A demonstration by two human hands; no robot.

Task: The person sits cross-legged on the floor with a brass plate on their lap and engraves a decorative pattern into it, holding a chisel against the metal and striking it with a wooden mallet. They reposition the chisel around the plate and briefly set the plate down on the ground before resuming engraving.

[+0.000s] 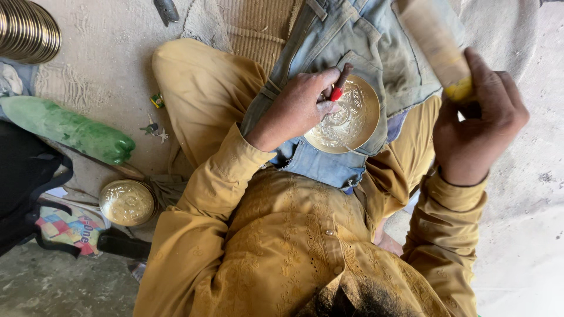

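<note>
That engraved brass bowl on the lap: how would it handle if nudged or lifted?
The brass bowl looks thin, rigid sheet metal, probably light for its size. Its rounded form would likely rock or slide off the denim cloth unless steadied; the left hand rests on it. The polished surface may be slippery.

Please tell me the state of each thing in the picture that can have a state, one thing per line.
left hand: closed on the red-handled tool, tip on the plate
red-handled tool: held, tilted
brass plate: lying on denim in the lap, engraved
right hand: raised, gripping the wooden mallet
wooden mallet: lifted, blurred
second brass plate: on the floor, untouched
</note>
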